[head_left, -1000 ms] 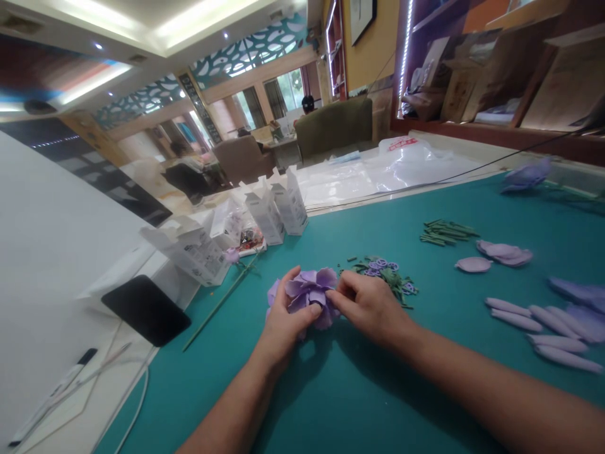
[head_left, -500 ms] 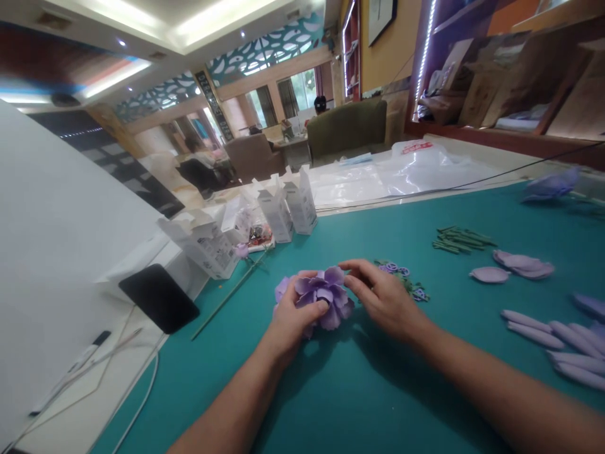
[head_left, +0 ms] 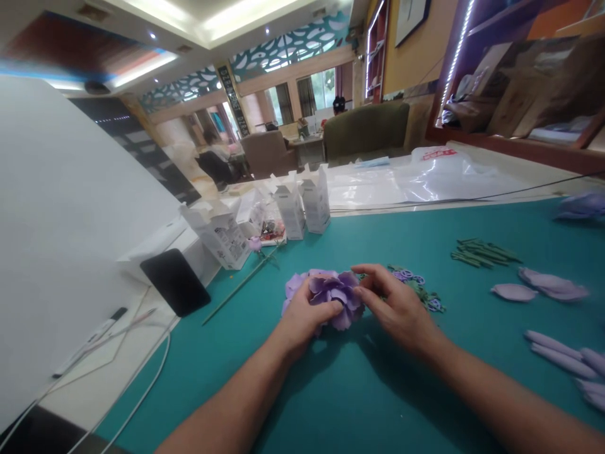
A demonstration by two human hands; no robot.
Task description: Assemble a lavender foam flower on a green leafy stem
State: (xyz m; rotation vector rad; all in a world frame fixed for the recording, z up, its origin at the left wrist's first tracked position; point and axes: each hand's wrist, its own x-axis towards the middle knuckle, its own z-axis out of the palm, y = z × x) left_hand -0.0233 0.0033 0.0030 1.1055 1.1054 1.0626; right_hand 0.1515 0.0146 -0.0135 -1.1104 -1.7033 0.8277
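An artificial purple flower (head_left: pixel 350 313) with ruffled, layered petals is held just above the green mat. My left hand (head_left: pixel 302 315) is closed round its left side, the thumb pressed on the flower's centre. More pale purple petals (head_left: pixel 293 287) show behind that hand. On the right, my right hand (head_left: pixel 397 309) has its thumb and index finger at the edge of a petal, seemingly pinching it. Behind my right hand lies a small pile of purple rings and green pieces (head_left: pixel 420 290), partly hidden by it.
Green stems (head_left: pixel 484 252), pale petal pieces (head_left: pixel 553 284) and long lilac pieces (head_left: pixel 555 353) lie on the green mat (head_left: pixel 359 403) at right. A long-stemmed flower (head_left: pixel 241 287), white boxes (head_left: pixel 314 198) and a black tablet-like object (head_left: pixel 176 282) are at left. Plastic sheeting (head_left: pixel 397 183) lies behind.
The camera view has swung slightly left, so everything sits further right. My left hand keeps its hold on the flower; the right thumb and index finger stay at the petal edge.
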